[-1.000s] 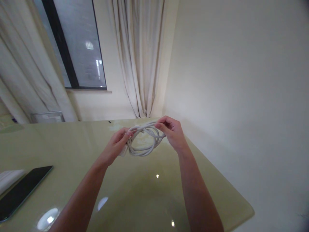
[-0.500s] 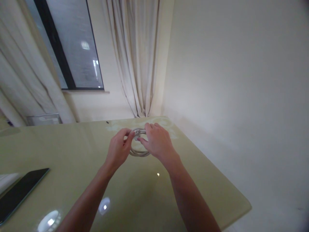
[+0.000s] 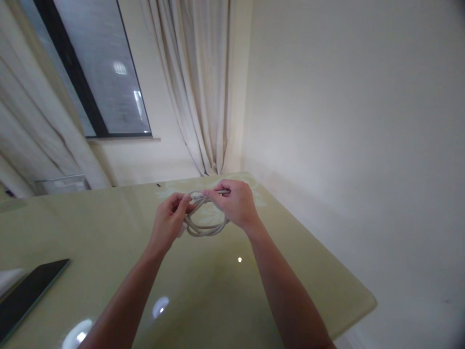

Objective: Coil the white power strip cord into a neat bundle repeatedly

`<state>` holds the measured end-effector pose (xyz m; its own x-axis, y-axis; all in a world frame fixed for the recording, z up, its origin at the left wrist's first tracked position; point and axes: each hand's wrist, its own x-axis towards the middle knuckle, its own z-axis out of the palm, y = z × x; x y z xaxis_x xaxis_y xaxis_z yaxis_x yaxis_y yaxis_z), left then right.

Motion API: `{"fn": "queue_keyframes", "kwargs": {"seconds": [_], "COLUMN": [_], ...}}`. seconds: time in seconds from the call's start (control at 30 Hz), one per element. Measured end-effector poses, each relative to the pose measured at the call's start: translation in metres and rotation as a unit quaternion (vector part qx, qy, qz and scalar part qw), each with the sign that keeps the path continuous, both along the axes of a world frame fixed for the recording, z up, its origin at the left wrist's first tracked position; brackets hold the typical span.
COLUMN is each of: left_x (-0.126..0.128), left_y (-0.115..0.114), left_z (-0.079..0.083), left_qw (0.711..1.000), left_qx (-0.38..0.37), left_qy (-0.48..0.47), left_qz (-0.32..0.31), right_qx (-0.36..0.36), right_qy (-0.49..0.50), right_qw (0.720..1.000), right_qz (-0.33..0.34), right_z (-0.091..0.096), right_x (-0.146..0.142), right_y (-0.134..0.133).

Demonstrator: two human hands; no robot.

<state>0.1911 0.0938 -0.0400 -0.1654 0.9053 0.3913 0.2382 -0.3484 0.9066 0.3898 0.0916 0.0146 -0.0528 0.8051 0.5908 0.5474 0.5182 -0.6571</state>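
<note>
Both of my hands hold a coiled white cable just above the far part of a glossy pale green table. My left hand pinches the left side of the coil, fingers closed on it. My right hand grips the top right of the coil, with thumb and fingers pressed on a strand near the coil's top. The loops hang down between the two hands.
A dark phone or tablet lies at the table's near left edge beside something white. Curtains and a window stand behind the table. A plain wall runs along the right; the table's right corner is close.
My right hand went from the coil's right side across to the left hand, then drew back a little holding a strand at the top. The coil has become smaller.
</note>
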Motion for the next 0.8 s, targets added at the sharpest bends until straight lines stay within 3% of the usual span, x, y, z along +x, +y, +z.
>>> {"fn": "queue_keyframes", "kwargs": {"seconds": [0.13,0.3,0.53,0.8], "left_x": [0.0,0.001,-0.002,0.007], "left_y": [-0.007,-0.014,-0.016,-0.021], "left_z": [0.007,0.015,0.017,0.021], "left_qw": [1.0,0.99,0.987,0.998], "left_qx": [0.013,0.101,0.067,0.02], "left_qy": [0.022,0.08,0.119,0.039], "left_qz": [-0.01,0.06,0.085,0.048], "right_qx": [0.008,0.01,0.008,0.003], "right_qy": [0.058,0.134,0.163,0.205], "right_qw": [0.997,0.984,0.981,0.973], "right_qz": [0.056,0.113,0.104,0.11], "right_z": [0.001,0.002,0.001,-0.004], "right_x": [0.002,0.0,-0.005,-0.003], "right_y": [-0.002,-0.005,-0.006,0.001]}}
